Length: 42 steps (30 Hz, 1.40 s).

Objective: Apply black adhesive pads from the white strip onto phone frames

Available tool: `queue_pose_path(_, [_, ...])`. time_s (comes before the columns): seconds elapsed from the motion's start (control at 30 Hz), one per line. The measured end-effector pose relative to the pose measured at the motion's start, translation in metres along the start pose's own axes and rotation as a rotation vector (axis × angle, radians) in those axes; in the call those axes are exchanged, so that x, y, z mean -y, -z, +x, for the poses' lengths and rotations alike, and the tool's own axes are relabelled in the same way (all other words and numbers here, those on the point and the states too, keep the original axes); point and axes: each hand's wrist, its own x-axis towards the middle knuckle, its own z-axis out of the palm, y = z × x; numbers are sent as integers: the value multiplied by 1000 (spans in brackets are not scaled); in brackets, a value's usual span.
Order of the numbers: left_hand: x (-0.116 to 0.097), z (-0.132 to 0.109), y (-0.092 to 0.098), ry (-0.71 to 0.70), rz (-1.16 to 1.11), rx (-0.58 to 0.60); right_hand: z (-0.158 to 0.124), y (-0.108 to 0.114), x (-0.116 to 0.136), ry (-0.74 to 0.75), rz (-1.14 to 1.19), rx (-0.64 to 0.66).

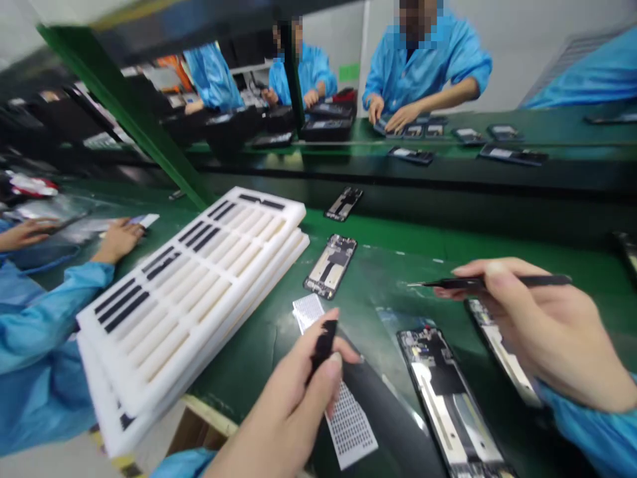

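Pinched between the thumb and fingers of the left hand (293,395), at six o'clock in the view, is a short matte-black flat strip (324,342); those fingers are closed around it. At between three and four o'clock the right hand (542,325) grips slim black tweezers (462,283), its fingers folded tightly about the shaft, the fine pale tip pointing to nine o'clock. Under the left hand runs a silvery-white sheet (352,425), printed with rows of tiny dark marks too small to read. Between four and five o'clock lies an opened, black-edged rectangular phone body (450,392), showing bare silver metal, a matte-black patch, a dark ribbon down its middle and small circuitry at its upper end. A similar silver-and-black phone frame (502,352) is partly hidden by the right hand near four o'clock; another phone chassis (332,265) sits just below the centre, and a smaller-looking one (344,203) at twelve. All rest on the smooth, glossy green desk (279,332). Toward eight o'clock, stacked white trays (239,272), thick and foam-like, have long slots, some filled with black strips (119,309). Around one o'clock, a co-worker in a shiny blue smock (432,63) handles phone parts.
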Motion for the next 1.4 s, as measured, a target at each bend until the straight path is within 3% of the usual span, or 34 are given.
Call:
queue_pose_path(0.07, [23,-20,15,-16,283,-116,-7,-8,-6,42,-76,191])
queue_pose_path(0.13, [48,-41,24,-171,563,-117,-25,-19,-9,121,-109,469])
queue_pose_path(0.2, [69,-60,25,-401,855,-15,-51,-29,-11,161,-67,704])
queue_pose_path(0.27, [82,-73,20,-580,1105,112,-74,-34,-12,176,-17,831])
queue_pose_path(0.37, [89,-80,6,-655,1304,252,-94,-34,-16,149,36,861])
queue_pose_path(0.53, [91,-77,-8,-620,1368,290,-97,-30,-22,93,60,840])
queue_pose_path(0.67, [93,-76,-10,-605,1384,311,-94,-30,-22,104,38,868])
queue_pose_path(0.87, [88,-74,-10,-621,1485,346,-86,-31,-22,239,83,954])
queue_pose_path(1.1, [91,-73,-8,-666,1456,343,-92,-30,-19,252,98,1027])
queue_pose_path(1.4, [90,-68,-9,-694,1420,390,-87,-35,-11,202,44,1016])
